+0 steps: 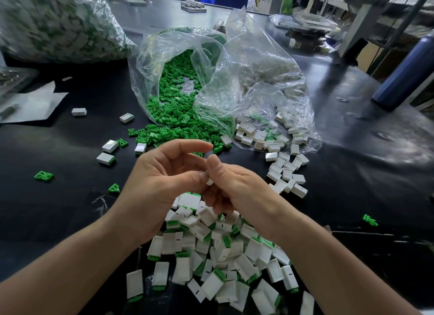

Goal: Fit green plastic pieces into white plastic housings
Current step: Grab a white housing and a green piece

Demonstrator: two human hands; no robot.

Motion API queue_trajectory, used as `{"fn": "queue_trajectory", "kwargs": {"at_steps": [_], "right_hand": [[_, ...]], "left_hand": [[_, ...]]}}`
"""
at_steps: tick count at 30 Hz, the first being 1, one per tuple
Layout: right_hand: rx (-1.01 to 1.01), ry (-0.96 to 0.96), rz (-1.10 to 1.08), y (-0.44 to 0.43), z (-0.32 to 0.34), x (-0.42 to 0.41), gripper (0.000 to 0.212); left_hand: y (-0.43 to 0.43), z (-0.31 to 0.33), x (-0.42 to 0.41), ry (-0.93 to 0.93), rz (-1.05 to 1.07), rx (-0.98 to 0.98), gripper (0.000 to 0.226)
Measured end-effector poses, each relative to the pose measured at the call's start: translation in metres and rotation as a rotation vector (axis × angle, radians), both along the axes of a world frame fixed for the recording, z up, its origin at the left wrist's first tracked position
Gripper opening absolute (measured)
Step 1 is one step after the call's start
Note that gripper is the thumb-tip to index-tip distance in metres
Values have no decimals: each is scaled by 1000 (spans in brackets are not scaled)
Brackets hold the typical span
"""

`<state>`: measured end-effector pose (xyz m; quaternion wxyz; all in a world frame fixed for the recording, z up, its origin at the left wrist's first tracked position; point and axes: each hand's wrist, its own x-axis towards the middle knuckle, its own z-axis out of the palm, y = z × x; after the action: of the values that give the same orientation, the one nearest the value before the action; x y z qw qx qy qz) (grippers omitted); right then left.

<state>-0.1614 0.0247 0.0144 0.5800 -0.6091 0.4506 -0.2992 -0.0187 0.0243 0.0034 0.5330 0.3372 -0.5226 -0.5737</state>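
Note:
My left hand (162, 173) and my right hand (231, 186) meet above the black table, fingertips together. Between them they pinch a small white housing (209, 181) with a sliver of green at its top; most of it is hidden by my fingers. Loose green pieces (173, 117) spill from an open clear bag (164, 63) beyond my hands. Empty white housings (286, 171) lie to the right, spilling from a second clear bag (270, 80). Below my hands is a heap of white housings with green pieces in them (223, 263).
A large full bag (58, 21) of parts sits at the back left. A dark blue bottle (404, 72) stands at the right. Stray housings (106, 158) and green pieces (43, 175) dot the table (70, 209) at left; one green piece (370, 220) lies at right.

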Motion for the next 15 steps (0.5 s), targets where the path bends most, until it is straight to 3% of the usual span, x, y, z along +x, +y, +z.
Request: {"fn": "queue_trajectory", "kwargs": {"at_steps": [15], "right_hand": [[-224, 171, -66, -1, -9, 6, 32]], "left_hand": [[1, -1, -5, 77, 72, 89, 45]]}}
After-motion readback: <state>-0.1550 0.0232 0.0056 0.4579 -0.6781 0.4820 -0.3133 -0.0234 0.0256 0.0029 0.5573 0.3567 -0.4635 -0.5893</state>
